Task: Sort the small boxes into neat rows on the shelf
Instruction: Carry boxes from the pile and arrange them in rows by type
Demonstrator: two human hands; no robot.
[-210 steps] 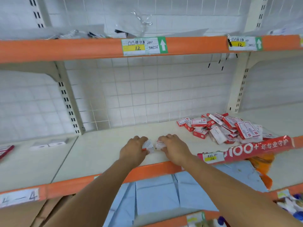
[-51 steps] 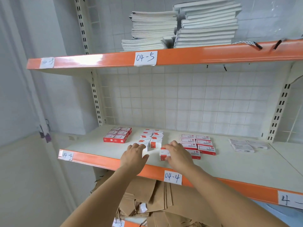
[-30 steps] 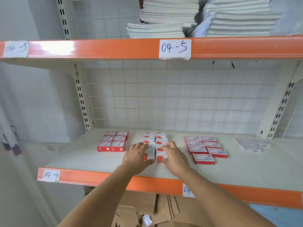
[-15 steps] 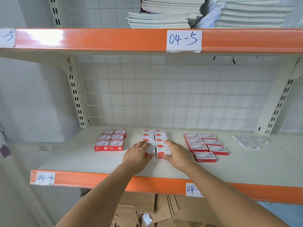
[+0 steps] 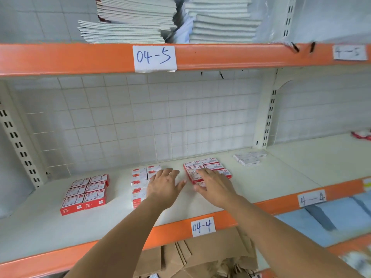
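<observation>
Small red-and-white boxes lie in groups on the cream shelf (image 5: 261, 189). A left group (image 5: 85, 192) forms two neat columns. The middle group (image 5: 139, 181) runs front to back, and my left hand (image 5: 163, 184) lies over its right side with fingers spread and straight. The right group (image 5: 204, 164) sits further back; my right hand (image 5: 213, 186) reaches over its front boxes with fingers extended, hiding them in part. Neither hand grips a box.
A few white boxes (image 5: 249, 158) lie at the back right near the upright. Red packets (image 5: 361, 135) show at the far right edge. Stacked notebooks (image 5: 128, 27) fill the shelf above. Folded cardboard (image 5: 200, 255) lies below the orange shelf edge (image 5: 271, 205).
Both hands have let go of the front boxes of the middle group. My right hand has moved right onto the right group. The view has swung to the right.
</observation>
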